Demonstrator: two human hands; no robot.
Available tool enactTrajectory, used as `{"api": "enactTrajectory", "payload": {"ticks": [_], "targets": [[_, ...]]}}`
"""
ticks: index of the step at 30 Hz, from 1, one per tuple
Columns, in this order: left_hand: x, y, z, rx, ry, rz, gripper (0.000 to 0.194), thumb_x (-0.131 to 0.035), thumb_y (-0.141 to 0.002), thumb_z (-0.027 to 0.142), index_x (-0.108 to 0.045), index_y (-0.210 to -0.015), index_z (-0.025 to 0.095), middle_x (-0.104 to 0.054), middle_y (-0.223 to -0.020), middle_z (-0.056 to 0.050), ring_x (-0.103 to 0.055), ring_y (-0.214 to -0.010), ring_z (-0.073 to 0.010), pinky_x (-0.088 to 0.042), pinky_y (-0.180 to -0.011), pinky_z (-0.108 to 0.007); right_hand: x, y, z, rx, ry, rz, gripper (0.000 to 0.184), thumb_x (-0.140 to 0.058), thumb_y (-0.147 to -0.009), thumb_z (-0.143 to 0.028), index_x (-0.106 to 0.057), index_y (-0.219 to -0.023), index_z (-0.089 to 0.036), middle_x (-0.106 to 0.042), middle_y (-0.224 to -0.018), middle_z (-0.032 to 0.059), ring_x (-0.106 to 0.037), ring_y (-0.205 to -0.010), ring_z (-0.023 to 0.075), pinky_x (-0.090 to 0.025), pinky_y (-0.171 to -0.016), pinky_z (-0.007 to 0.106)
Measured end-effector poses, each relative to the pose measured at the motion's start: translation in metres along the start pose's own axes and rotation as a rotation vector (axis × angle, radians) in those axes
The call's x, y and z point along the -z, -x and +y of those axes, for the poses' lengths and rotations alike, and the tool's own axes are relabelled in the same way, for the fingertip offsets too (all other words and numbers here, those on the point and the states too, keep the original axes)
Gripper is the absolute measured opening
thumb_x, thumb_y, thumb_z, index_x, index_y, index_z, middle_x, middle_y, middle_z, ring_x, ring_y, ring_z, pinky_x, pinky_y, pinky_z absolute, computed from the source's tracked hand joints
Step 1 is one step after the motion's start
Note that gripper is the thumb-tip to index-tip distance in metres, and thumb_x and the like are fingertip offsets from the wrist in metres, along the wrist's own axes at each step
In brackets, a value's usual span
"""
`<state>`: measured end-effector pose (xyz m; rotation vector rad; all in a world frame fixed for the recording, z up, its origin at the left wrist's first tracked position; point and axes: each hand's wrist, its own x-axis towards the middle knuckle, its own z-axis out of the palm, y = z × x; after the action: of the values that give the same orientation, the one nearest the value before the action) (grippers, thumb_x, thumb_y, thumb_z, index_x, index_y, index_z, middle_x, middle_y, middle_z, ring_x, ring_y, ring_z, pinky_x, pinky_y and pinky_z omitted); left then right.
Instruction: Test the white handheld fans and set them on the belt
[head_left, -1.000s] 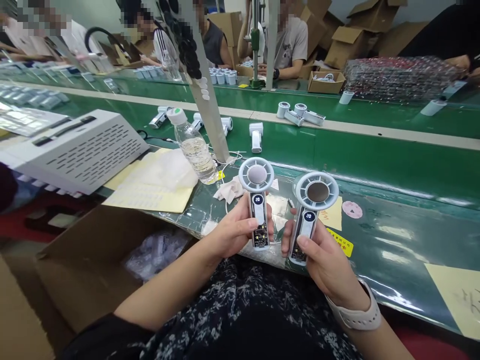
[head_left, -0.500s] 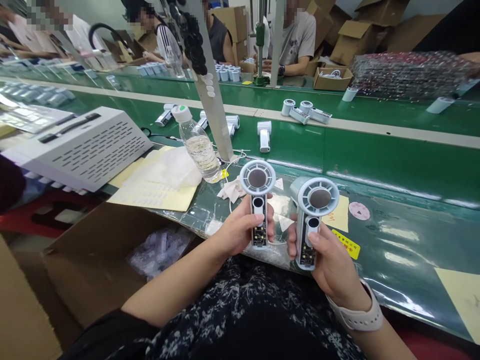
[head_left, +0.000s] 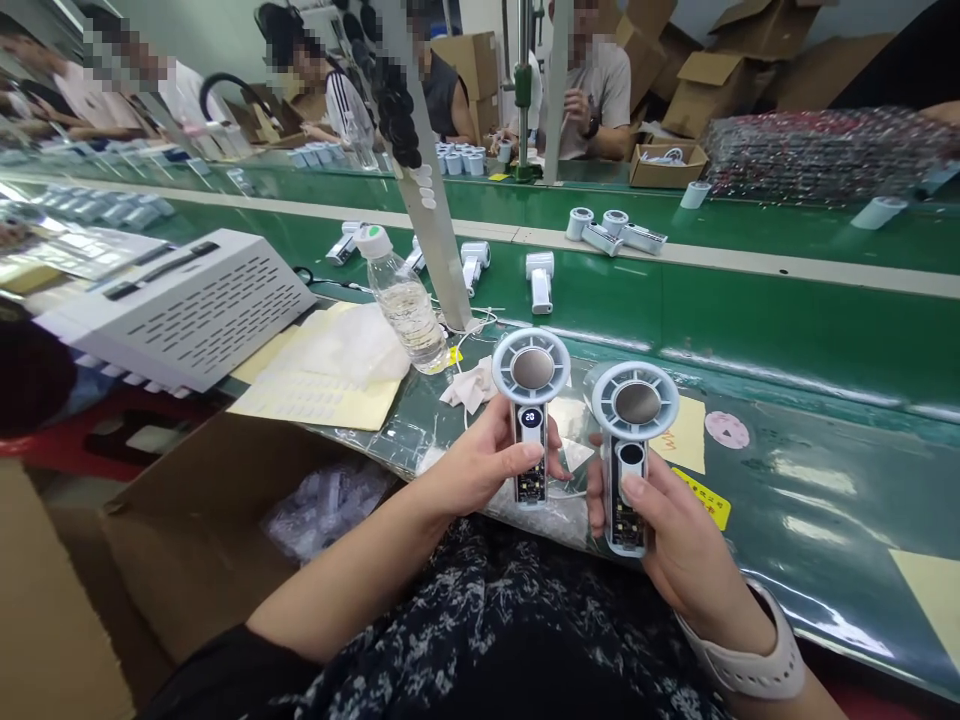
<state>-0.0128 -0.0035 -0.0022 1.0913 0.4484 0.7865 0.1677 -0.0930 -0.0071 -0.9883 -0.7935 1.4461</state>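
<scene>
The right fan (head_left: 637,403) has turned more face-on, clasped in the right grip (head_left: 679,520); the left grip (head_left: 484,465) clasps the left fan (head_left: 532,370).

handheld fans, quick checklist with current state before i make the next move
1. Left hand gripping the left fan: ok, thumb on the front of the handle.
2. Right hand gripping the right fan: ok, thumb on the front too.
3. Left display lit: ok, shows 20.
4. Right display lit: not ok, looks dark.
5. Fan heads apart: ok, a gap shows between them.
6. Blades turning: cannot tell, no blades can be made out.
</scene>
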Motion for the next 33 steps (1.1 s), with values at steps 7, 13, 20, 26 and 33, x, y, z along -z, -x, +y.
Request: {"api": "enactTrajectory", "payload": {"ticks": [7, 13, 20, 26, 33], "targets": [[0.0, -0.004, -0.006, -0.01, 0.097, -0.007, 0.037, -0.074, -0.084, 0.033, -0.051, -0.11, 0.02, -0.061, -0.089, 0.001, -0.064, -0.069, -0.0121, -0.057, -0.072, -0.033, 0.0, -0.001, 0.005, 0.002, -0.019, 0.032, 0.032, -0.07, -0.088, -0.048, -0.066, -0.107, -0.022, -0.063, -0.078, 0.0, -0.055, -0.055, 0.0132, -0.05, -0.049, 0.027], [0.001, -0.003, -0.006, -0.021, 0.079, -0.066, 0.033, -0.068, -0.088, 0.031, -0.052, -0.115, 0.021, -0.062, -0.088, 0.001, -0.065, -0.07, -0.0138, -0.056, -0.067, -0.031, 0.004, -0.002, 0.005, -0.036, -0.075, 0.008, 0.034, -0.069, -0.088, -0.049, -0.065, -0.107, -0.021, -0.065, -0.079, -0.0005, -0.059, -0.055, 0.0117, -0.052, -0.049, 0.025], [0.0, -0.003, -0.007, 0.013, 0.14, -0.067, 0.048, -0.075, -0.082, 0.028, -0.049, -0.122, 0.021, -0.061, -0.094, 0.0, -0.066, -0.074, -0.0146, -0.057, -0.07, -0.034, 0.004, -0.004, 0.004, -0.047, -0.15, 0.079, 0.036, -0.071, -0.085, -0.049, -0.058, -0.105, -0.022, -0.065, -0.075, -0.0027, -0.058, -0.052, 0.0109, -0.05, -0.046, 0.023], [0.0, -0.003, -0.009, 0.026, 0.07, -0.019, 0.047, -0.073, -0.08, 0.021, -0.047, -0.119, 0.021, -0.062, -0.098, 0.0, -0.069, -0.078, -0.0175, -0.056, -0.076, -0.037, 0.01, -0.005, 0.01, -0.059, -0.21, 0.054, 0.026, -0.063, -0.093, -0.047, -0.053, -0.1, -0.024, -0.069, -0.077, -0.0022, -0.06, -0.051, 0.0119, -0.05, -0.045, 0.023], [0.002, -0.004, -0.015, 0.079, -0.044, 0.03, 0.04, -0.075, -0.08, 0.024, -0.052, -0.112, 0.019, -0.066, -0.105, -0.005, -0.071, -0.086, -0.0198, -0.052, -0.078, -0.035, 0.003, -0.005, 0.003, -0.086, -0.295, 0.111, 0.047, -0.074, -0.079, -0.064, -0.065, -0.092, -0.019, -0.074, -0.078, 0.0031, -0.065, -0.052, 0.014, -0.055, -0.05, 0.025]]}}
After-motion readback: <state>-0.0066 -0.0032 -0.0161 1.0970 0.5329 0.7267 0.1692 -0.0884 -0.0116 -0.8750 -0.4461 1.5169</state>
